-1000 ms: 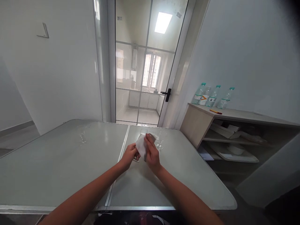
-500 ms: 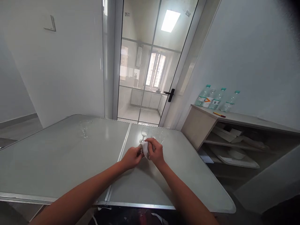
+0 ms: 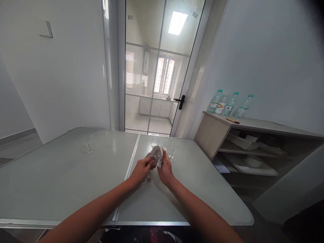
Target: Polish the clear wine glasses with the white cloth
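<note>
My left hand (image 3: 141, 170) is closed on a clear stemmed wine glass (image 3: 154, 156), its fingers at the lower bowl and stem. The glass is tilted, with its bowl toward my right hand (image 3: 166, 169). A white cloth (image 3: 160, 161) lies between that hand's curled fingers and the bowl, pressed to the glass. Just beyond my hands, another wine glass (image 3: 155, 142) stands partly hidden. To its right is a further clear glass (image 3: 174, 147). A lone wine glass (image 3: 88, 145) is on the left half of the table.
The grey-green table (image 3: 83, 185) has a metal seam running through it. A wooden shelf unit (image 3: 215, 131) at the right carries several plastic bottles (image 3: 229, 105) and an orange-and-red pen-like object (image 3: 233, 120). Behind the table is a glazed door (image 3: 141, 67) with a black handle.
The held glass has been raised and turned, so its bowl now shows between my hands. My right hand has shifted from over the cloth to the bowl's right side. The camera view moved slightly.
</note>
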Tool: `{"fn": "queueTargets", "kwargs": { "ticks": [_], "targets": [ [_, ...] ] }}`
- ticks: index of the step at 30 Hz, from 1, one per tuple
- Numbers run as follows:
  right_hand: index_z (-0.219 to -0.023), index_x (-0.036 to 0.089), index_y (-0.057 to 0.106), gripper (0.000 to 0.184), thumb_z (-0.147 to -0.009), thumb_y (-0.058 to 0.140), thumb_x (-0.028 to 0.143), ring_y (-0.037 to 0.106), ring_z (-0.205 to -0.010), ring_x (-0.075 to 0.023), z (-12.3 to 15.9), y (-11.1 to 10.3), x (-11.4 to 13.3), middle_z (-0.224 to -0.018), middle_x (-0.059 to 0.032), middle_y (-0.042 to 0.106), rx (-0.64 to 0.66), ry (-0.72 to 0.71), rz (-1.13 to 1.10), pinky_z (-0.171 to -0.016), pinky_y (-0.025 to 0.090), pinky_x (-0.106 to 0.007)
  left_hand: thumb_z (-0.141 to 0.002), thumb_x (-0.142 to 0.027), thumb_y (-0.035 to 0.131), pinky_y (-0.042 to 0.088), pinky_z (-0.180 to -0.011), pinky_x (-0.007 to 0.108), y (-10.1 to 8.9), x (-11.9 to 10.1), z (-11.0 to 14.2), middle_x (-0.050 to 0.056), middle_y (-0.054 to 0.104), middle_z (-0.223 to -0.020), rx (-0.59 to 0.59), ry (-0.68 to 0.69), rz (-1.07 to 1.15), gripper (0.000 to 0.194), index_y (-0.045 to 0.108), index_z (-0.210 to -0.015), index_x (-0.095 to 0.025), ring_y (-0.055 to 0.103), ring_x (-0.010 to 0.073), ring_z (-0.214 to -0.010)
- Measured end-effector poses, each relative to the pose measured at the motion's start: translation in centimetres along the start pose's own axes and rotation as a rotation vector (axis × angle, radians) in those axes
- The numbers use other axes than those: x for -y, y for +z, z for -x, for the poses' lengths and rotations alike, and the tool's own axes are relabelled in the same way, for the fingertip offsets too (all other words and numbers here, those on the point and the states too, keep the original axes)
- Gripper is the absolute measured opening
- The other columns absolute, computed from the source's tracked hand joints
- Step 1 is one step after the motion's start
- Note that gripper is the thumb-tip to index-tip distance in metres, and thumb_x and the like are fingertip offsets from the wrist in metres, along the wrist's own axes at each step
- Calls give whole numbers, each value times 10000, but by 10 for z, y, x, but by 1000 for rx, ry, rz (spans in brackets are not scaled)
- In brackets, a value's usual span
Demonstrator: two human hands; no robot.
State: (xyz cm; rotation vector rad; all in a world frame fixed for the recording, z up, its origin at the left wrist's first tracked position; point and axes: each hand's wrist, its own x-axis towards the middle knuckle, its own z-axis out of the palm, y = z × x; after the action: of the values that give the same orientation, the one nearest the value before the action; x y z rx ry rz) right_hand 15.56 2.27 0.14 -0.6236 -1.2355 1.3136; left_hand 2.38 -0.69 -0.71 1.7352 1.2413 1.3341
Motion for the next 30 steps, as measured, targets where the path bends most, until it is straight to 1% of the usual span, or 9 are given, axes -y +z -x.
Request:
{"fn": "queueTargets", "kwargs": {
  "ticks": [4, 7, 10, 15, 19, 22, 25, 27, 30],
  "targets": [
    [-1122, 239, 609, 379, -978, 465, 559, 588, -769, -221, 1, -1, -16, -883, -62, 648, 15, -30, 73, -641, 482, -333, -977, -553, 463, 373, -602, 252, 1, 0, 0, -1, 594, -621, -48, -14, -43, 515, 607, -663, -171, 535, 143, -598],
    [-1198, 249, 598, 377, -940, 576, 524, 608, -834, -219, 4, 1, -30, -984, -54, 676, 106, 26, 26, -697, 497, -322, -964, -606, 448, 332, -561, 258, -4, 1, 0, -2, 550, -538, -137, -70, -150, 599, 576, -569, -175, 509, 145, -542],
    [-1257, 252, 583, 412, -947, 590, 524, 618, -870, -209, 3, 3, -35, -1034, -45, 679, 175, 84, -72, -732, 501, -311, -947, -611, 484, 311, -553, 260, -10, 0, -2, -4, 540, -503, -173, -75, -267, 608, 566, -528, -176, 502, 143, -519],
    [-1159, 234, 615, 390, -903, 676, 523, 602, -837, -190, -5, -5, -22, -948, -25, 671, 287, 87, -107, -713, 490, -285, -1006, -399, 411, 331, -603, 258, -10, -4, -4, 12, 606, -574, -166, -5, -417, 497, 616, -610, -178, 519, 140, -546],
    [-1086, 217, 630, 416, -827, 761, 515, 581, -777, -170, -10, -12, -13, -868, -9, 656, 283, 109, -46, -680, 477, -263, -967, -284, 445, 334, -636, 279, -8, -5, -5, 33, 629, -614, -124, 29, -497, 395, 613, -622, -189, 529, 160, -574],
    [-1029, 200, 644, 417, -796, 779, 519, 571, -736, -164, -11, -15, -9, -813, -8, 648, 265, 112, -9, -638, 457, -254, -942, -287, 496, 349, -706, 310, -9, -8, -4, 30, 593, -574, -157, 128, -545, 386, 581, -575, -203, 523, 179, -596],
    [-986, 194, 655, 376, -776, 783, 479, 576, -695, -165, -12, -14, -5, -774, -6, 649, 244, 147, -10, -612, 446, -260, -942, -325, 516, 344, -704, 310, -8, -13, -3, 6, 518, -518, -146, 179, -496, 426, 536, -533, -207, 487, 173, -576],
    [-967, 191, 666, 344, -748, 783, 429, 575, -669, -167, -12, -13, -3, -733, -2, 642, 243, 184, -21, -595, 441, -263, -944, -357, 522, 343, -691, 304, -8, -16, -2, -13, 460, -499, -139, 171, -451, 460, 488, -513, -202, 449, 157, -552],
    [-917, 179, 684, 282, -706, 760, 350, 546, -619, -157, -11, -12, -3, -657, 10, 614, 260, 241, -35, -563, 417, -254, -935, -428, 557, 365, -684, 292, -12, -19, -1, -27, 469, -577, -247, 122, -373, 398, 508, -609, -206, 453, 150, -590]
  ]
}}
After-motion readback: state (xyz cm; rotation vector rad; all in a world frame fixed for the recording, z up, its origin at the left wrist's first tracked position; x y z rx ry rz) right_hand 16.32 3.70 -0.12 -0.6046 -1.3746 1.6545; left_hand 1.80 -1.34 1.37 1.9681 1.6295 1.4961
